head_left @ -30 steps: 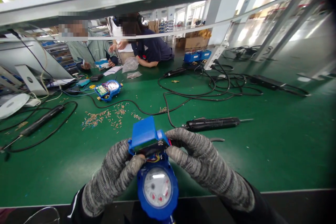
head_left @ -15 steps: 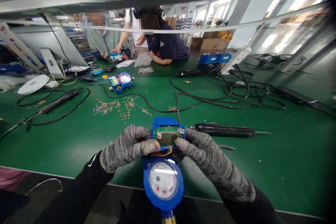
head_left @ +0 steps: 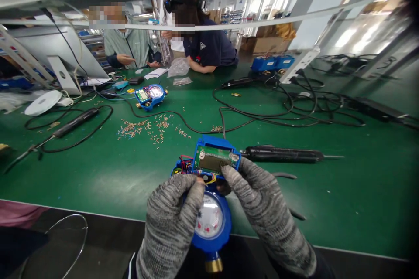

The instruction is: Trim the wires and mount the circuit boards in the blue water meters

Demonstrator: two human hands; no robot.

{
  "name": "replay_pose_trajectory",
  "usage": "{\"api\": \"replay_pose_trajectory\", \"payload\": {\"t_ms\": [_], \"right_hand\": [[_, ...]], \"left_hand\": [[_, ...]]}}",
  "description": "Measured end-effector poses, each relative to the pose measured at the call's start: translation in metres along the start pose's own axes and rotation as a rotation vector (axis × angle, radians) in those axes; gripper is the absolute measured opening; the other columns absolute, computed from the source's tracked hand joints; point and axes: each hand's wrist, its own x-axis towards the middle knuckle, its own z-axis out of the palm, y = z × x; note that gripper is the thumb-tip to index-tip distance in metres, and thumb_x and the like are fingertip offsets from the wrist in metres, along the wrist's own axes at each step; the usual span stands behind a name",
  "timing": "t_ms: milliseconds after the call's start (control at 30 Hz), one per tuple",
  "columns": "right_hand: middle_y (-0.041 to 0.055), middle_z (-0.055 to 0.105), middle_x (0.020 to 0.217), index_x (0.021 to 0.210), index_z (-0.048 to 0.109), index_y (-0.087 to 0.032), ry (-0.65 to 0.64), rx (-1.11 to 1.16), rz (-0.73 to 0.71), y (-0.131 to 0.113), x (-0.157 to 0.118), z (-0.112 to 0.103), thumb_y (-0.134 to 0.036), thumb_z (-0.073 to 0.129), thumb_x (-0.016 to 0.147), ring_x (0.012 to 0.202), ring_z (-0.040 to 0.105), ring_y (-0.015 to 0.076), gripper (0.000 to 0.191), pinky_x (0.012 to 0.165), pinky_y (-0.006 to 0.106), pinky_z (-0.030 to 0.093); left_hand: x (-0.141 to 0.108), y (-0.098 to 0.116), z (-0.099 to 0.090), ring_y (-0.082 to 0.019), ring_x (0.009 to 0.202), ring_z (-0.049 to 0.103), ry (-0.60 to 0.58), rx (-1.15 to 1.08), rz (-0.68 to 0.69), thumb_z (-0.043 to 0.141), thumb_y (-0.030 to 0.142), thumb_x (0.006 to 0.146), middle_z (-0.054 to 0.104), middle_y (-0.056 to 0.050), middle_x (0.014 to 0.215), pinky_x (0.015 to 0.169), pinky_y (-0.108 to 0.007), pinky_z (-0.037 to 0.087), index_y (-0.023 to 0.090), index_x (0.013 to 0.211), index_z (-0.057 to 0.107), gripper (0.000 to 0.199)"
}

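A blue water meter [head_left: 223, 222] with a round dial and a brass fitting lies before me at the table's front edge. Its display housing [head_left: 216, 143], with a green circuit board and grey LCD, is tilted up above the dial. My right hand [head_left: 262, 196], in a grey knit glove, grips the housing's right side, thumb on the LCD's lower edge. My left hand [head_left: 172, 209], gloved alike, pinches just below the housing's lower left corner, beside yellow and red wires [head_left: 212, 178]. Whatever is between its fingertips is too small to name. Its glove covers part of the dial.
A black electric screwdriver [head_left: 284, 154] lies to the right, and another [head_left: 77, 123] to the left. Small screws [head_left: 131, 128] are scattered mid-table. A second blue meter [head_left: 150, 97] stands beyond. Black cables [head_left: 271, 117] coil at right. Co-workers [head_left: 209, 45] are across the table.
My left hand has left the housing's left side and come down and inward, now pinching near the wires. The housing has turned and shifted slightly right in my right hand.
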Motion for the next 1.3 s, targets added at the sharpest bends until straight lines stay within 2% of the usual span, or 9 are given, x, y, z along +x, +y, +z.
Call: {"api": "replay_pose_trajectory", "payload": {"t_ms": [133,367,567,700,1000,1167,1300], "right_hand": [[0.0071,0.076,0.086,0.086,0.071,-0.021,0.03,-0.027,-0.027,-0.005,-0.006,0.001,-0.037,0.056,0.089,0.078,0.071,0.0256,0.022,0.068,0.038,0.056],[0.0077,0.076,0.083,0.079,0.068,-0.021,0.057,-0.089,-0.032,-0.008,-0.011,0.003,-0.041,0.056,0.09,0.073,0.07,0.0253,0.026,0.063,0.037,0.054],[0.0065,0.076,0.081,0.086,0.069,-0.021,0.074,-0.079,-0.064,-0.009,-0.012,0.004,-0.039,0.057,0.089,0.07,0.07,0.0241,0.022,0.061,0.036,0.053],[0.0087,0.076,0.086,0.085,0.069,-0.019,0.065,-0.098,-0.078,-0.009,-0.012,0.003,-0.039,0.057,0.09,0.072,0.07,0.0247,0.023,0.061,0.036,0.053],[0.0059,0.075,0.078,0.086,0.07,-0.02,0.081,-0.086,-0.07,-0.01,-0.01,0.003,-0.037,0.058,0.088,0.067,0.07,0.0236,0.021,0.058,0.036,0.052],[0.0076,0.076,0.081,0.081,0.068,-0.021,0.09,-0.083,-0.05,-0.011,-0.013,0.005,-0.038,0.058,0.089,0.071,0.071,0.0249,0.022,0.06,0.036,0.053],[0.005,0.076,0.078,0.081,0.067,-0.022,0.135,-0.071,-0.082,-0.012,-0.017,0.008,-0.036,0.06,0.089,0.068,0.071,0.022,0.017,0.056,0.032,0.051]], "left_hand": [[0.001,0.004,0.006,-0.022,0.076,0.076,-0.008,-0.02,-0.081,0.067,0.025,0.086,0.08,-0.003,0.086,0.073,-0.034,0.062,0.022,0.086,0.076,0.01],[0.006,0.02,0.006,-0.016,0.074,0.075,-0.146,-0.235,-0.22,0.066,0.024,0.088,0.08,0.001,0.083,0.069,-0.024,0.061,0.024,0.083,0.077,0.012],[0.005,0.018,0.003,-0.016,0.075,0.074,-0.102,-0.279,-0.244,0.07,0.021,0.084,0.08,0.0,0.084,0.071,-0.024,0.061,0.022,0.081,0.075,0.006],[0.006,0.017,-0.002,-0.017,0.076,0.075,-0.119,-0.208,-0.207,0.068,0.022,0.085,0.08,-0.001,0.085,0.07,-0.025,0.061,0.022,0.083,0.075,0.008],[0.007,0.016,-0.002,-0.018,0.066,0.073,-0.03,0.052,-0.043,0.066,0.024,0.086,0.077,-0.001,0.076,0.065,-0.03,0.061,0.021,0.08,0.073,0.009],[0.003,0.018,0.001,-0.02,0.064,0.073,0.043,0.181,0.014,0.064,0.025,0.086,0.077,-0.003,0.073,0.06,-0.033,0.061,0.019,0.079,0.071,0.012],[0.002,0.019,0.005,-0.02,0.062,0.073,0.123,0.234,0.07,0.063,0.024,0.087,0.076,-0.003,0.072,0.061,-0.033,0.061,0.018,0.08,0.071,0.012]]}}
